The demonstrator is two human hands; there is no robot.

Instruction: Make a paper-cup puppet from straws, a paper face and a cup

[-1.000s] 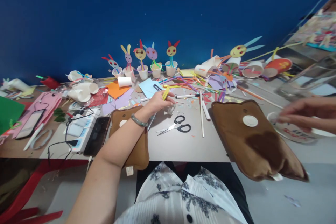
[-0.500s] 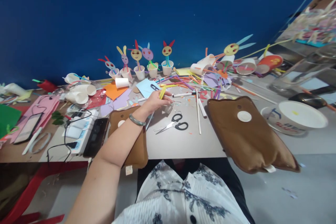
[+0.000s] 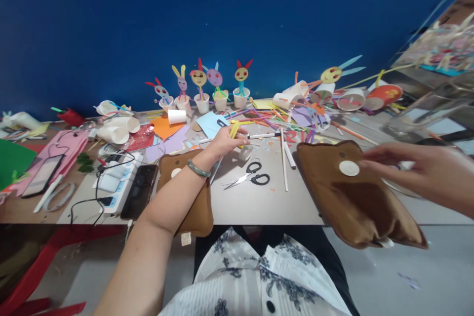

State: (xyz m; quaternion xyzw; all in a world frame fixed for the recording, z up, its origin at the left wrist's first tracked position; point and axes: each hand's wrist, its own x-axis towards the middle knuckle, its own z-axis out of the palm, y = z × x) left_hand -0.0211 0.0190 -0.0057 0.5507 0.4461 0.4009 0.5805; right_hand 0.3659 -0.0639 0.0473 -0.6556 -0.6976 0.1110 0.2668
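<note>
My left hand [image 3: 225, 141] reaches over the middle of the table, fingers closed round a bent yellow strip [image 3: 234, 130]. Its exact kind is too small to tell. Just under the fingers sits a small clear object [image 3: 245, 153]. Scissors [image 3: 249, 176] with black handles lie nearer to me. A white marker [image 3: 263, 136] with a black end lies right of the fingertips. My right hand [image 3: 411, 168], somewhat blurred, hovers over the right brown plush pouch [image 3: 333, 187], thumb and fingers apart, with nothing visible in it. The left brown pouch [image 3: 185, 212] is partly under my left forearm.
Several paper-cup rabbit figures [image 3: 241, 98] stand along the blue wall. Coloured sticks and paper scraps [image 3: 266, 118] cover the back. On the left lie a power strip [image 3: 120, 190], a black phone [image 3: 139, 191] and another phone [image 3: 43, 175]. A glass jar [image 3: 425, 108] stands right.
My right hand has come in from the right, over the right pouch and in front of the white bowl. My left hand stays in place with the yellow strip. The view has shifted slightly.
</note>
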